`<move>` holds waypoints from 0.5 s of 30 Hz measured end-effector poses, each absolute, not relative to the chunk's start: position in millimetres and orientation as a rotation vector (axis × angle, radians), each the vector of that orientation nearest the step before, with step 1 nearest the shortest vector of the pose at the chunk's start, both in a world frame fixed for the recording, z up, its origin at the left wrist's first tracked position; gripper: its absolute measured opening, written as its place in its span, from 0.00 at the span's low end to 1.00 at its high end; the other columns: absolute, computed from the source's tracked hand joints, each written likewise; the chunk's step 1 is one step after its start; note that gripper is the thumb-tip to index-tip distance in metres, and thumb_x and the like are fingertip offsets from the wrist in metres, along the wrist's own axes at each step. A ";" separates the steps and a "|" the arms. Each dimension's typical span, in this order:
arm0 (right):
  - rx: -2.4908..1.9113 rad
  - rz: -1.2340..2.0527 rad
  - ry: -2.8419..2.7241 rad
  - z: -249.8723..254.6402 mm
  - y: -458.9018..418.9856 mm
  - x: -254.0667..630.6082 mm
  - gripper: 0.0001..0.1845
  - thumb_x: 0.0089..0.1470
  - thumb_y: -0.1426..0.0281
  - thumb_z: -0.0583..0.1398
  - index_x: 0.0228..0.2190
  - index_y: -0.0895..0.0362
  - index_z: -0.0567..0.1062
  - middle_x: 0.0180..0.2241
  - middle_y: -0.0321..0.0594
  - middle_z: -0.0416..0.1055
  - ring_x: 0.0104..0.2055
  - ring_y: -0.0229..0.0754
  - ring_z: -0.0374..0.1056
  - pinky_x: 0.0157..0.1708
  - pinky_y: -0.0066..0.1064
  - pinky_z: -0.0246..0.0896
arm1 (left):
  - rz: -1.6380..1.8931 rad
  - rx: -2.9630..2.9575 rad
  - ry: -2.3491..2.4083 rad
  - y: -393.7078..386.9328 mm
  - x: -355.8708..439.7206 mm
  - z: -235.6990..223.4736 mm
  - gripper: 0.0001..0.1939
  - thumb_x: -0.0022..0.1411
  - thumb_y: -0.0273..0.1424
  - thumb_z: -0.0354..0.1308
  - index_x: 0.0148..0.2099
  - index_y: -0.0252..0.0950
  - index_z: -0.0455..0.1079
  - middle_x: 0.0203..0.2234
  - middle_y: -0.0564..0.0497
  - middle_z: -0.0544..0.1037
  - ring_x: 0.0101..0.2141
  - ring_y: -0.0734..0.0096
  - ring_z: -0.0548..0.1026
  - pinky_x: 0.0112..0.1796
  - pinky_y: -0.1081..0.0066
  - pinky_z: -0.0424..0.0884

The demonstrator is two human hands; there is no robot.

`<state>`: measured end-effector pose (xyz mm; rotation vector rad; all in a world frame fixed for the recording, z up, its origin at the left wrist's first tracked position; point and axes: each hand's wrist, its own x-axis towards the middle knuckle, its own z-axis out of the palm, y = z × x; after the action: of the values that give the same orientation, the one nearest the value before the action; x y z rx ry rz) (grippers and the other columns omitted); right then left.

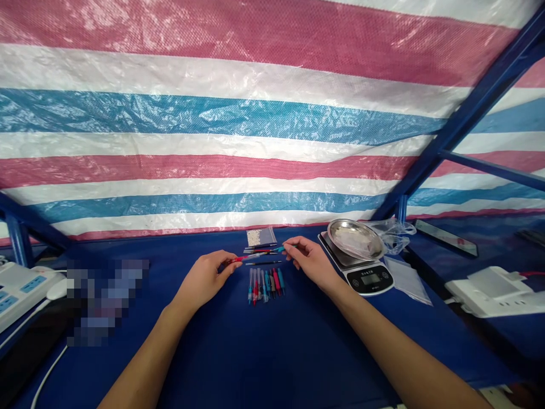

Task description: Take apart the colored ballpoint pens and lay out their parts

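My left hand (212, 275) pinches a slim red pen refill (239, 259) between thumb and fingers, its lighter end pointing right. My right hand (313, 262) has its fingertips closed on a teal pen part (281, 249). Between the hands, several thin pen refills lie sideways on the blue tabletop, one dark refill (264, 263) nearest me. Just below it is a row of pen barrels, with clear barrels (253, 284) on the left and teal, dark and red barrels (276, 280) on the right. Small details at the fingertips are too fine to make out.
Behind the refills is a clear bag of small white pieces (254, 237). A kitchen scale (369, 278) bearing a metal bowl (336, 226) stands right, beside plastic bags (411, 281). Farther right are a phone (447, 237) and a white power strip (498, 298); another strip (25, 287) is left.
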<state>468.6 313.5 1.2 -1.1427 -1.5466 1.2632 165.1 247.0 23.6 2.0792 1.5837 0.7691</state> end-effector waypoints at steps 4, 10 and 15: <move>-1.243 1.045 -1.533 -3.9 321.2 474.6 0.21 0.61 0.49 0.65 0.40 0.55 0.79 0.37 0.42 0.80 0.33 0.43 0.74 0.36 0.35 0.69 | 0.703 2.075 1.730 248.8 160.6 19.4 0.16 0.74 0.46 0.56 0.45 0.42 0.79 0.38 0.50 0.84 0.36 0.62 0.78 0.36 0.67 0.68; -1.249 0.954 -1.651 -9.4 321.6 476.2 0.18 0.64 0.52 0.63 0.41 0.53 0.80 0.38 0.41 0.81 0.38 0.47 0.77 0.44 0.39 0.71 | 0.728 2.038 1.861 251.2 155.6 14.9 0.19 0.74 0.48 0.53 0.45 0.42 0.79 0.37 0.50 0.84 0.35 0.61 0.78 0.36 0.66 0.67; -1.261 0.917 -1.690 -11.7 322.5 477.5 0.19 0.65 0.51 0.62 0.42 0.53 0.80 0.38 0.42 0.81 0.39 0.48 0.76 0.43 0.39 0.71 | 0.730 2.002 1.914 251.1 153.1 15.4 0.20 0.74 0.50 0.53 0.45 0.42 0.79 0.38 0.49 0.84 0.34 0.61 0.78 0.35 0.67 0.66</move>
<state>477.5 322.5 -11.7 -1.2614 -1.6905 0.9169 153.1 251.1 15.4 2.0016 1.9143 0.7297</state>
